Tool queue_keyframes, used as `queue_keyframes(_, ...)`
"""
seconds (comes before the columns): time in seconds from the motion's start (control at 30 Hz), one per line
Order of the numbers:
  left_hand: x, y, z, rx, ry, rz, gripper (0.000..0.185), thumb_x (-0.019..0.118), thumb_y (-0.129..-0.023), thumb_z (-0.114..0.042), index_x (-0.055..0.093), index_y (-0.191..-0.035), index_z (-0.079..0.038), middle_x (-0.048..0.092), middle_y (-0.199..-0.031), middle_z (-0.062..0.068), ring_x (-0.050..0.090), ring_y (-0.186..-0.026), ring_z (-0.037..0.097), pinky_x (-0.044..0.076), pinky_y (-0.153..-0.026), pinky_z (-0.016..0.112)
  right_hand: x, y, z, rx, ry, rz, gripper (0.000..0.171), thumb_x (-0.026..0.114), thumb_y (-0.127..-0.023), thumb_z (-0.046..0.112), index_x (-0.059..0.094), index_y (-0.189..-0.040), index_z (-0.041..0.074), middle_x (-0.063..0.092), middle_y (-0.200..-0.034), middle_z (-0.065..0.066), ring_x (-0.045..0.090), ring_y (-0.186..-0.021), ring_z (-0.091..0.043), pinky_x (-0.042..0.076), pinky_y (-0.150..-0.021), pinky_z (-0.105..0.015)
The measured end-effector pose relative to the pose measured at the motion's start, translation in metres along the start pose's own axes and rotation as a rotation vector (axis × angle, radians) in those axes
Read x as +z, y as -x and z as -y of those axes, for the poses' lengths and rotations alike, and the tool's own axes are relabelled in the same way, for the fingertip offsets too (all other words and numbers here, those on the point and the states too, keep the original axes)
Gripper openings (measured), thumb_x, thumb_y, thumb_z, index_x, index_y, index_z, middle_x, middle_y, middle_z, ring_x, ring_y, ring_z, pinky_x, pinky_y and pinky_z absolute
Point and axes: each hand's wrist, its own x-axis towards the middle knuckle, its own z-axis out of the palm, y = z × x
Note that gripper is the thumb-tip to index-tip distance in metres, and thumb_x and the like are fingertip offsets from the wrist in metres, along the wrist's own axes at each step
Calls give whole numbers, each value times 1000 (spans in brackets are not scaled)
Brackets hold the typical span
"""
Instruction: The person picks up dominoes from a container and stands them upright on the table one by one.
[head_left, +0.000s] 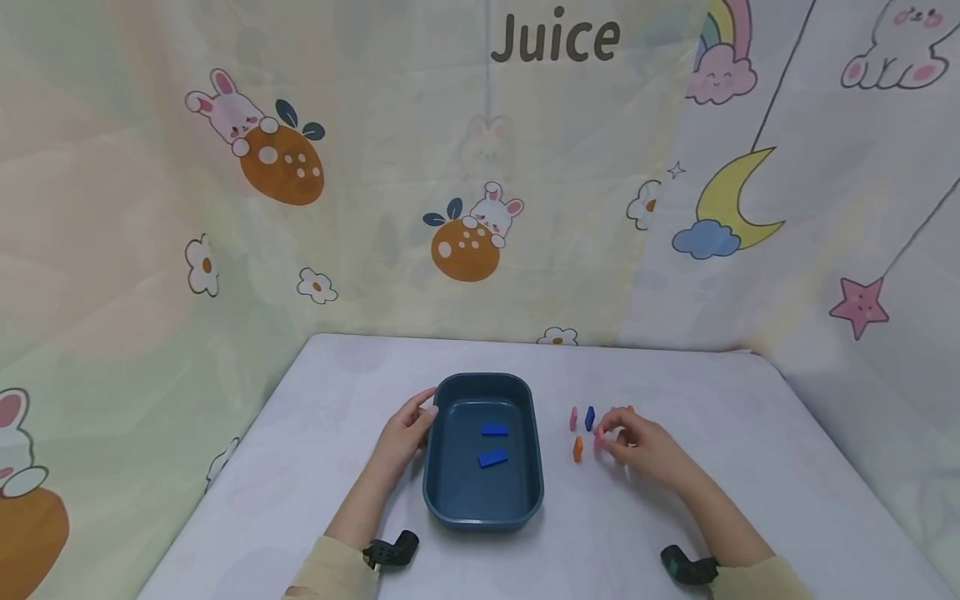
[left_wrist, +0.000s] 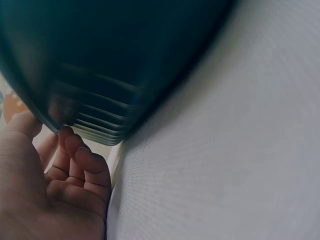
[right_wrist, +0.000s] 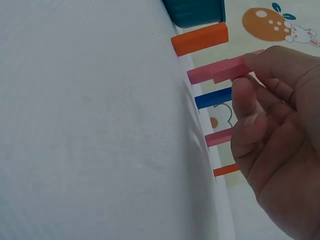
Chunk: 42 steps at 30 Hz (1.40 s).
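While the left hand (head_left: 405,433) steadies the dark blue tray (head_left: 450,508) from its 9 o'clock side, thumb on the rim and fingers loosely bent against the ribbed outer wall without closing round it, the right hand (head_left: 637,442) works at the tray's 3 o'clock. Its thumb and fingertips are pinched on a pink block (right_wrist: 225,71), which sits at the hand's 9 o'clock. It looks small, stiff and light, probably smooth plastic, so a pinch across its narrow faces near the middle should hold it without slipping.

Just beyond, standing on the white table (head_left: 315,433), are an orange block (head_left: 577,449), a blue block (head_left: 589,417) and a second pink block (head_left: 573,418), near one another but apart. Another orange piece peeks from behind the fingers. Inside the tray lie two blue blocks (head_left: 493,443), flat and apart. Farthest off hangs a cartoon curtain (head_left: 300,167).
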Motion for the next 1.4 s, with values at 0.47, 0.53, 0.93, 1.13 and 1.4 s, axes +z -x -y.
queue_keyframes(0.47,-2,2,-4,-3,-4,-9,47,63,-93,-49,55,-137,-36,64,-99,7,59,-77,23,50,-69,30,9,-6,-14,26,6,21,19,69,-92,16,62,-108,24,62,-108,-3,57,-69,-15,48,-59,-25)
queue_keyframes(0.53,-2,2,-4,-5,-7,-9,46,63,-93,-50,55,-137,-37,64,-100,7,59,-78,23,50,-70,30,10,-7,-16,11,3,18,19,69,-92,16,62,-108,23,62,-108,-3,57,-68,-15,48,-59,-25)
queue_keyframes(0.93,-2,4,-1,9,-2,0,47,63,-93,-49,55,-138,-36,62,-97,6,57,-77,23,49,-69,30,12,-6,-20,24,9,12,22,68,-92,16,60,-111,22,61,-107,-2,55,-71,-14,48,-58,-24)
queue_keyframes(1.13,-1,3,-2,5,4,-1,48,64,-92,-50,55,-137,-35,62,-97,6,57,-77,22,50,-69,30,10,-4,-15,27,5,15,25,69,-91,16,60,-114,21,61,-106,-3,55,-69,-14,48,-57,-25)
queue_keyframes(1.4,0,3,-3,6,2,0,44,63,-95,-45,55,-137,-35,62,-97,7,57,-77,23,50,-69,30,8,-2,-7,37,1,0,25,69,-91,14,61,-114,19,62,-103,-3,54,-67,-16,47,-55,-25)
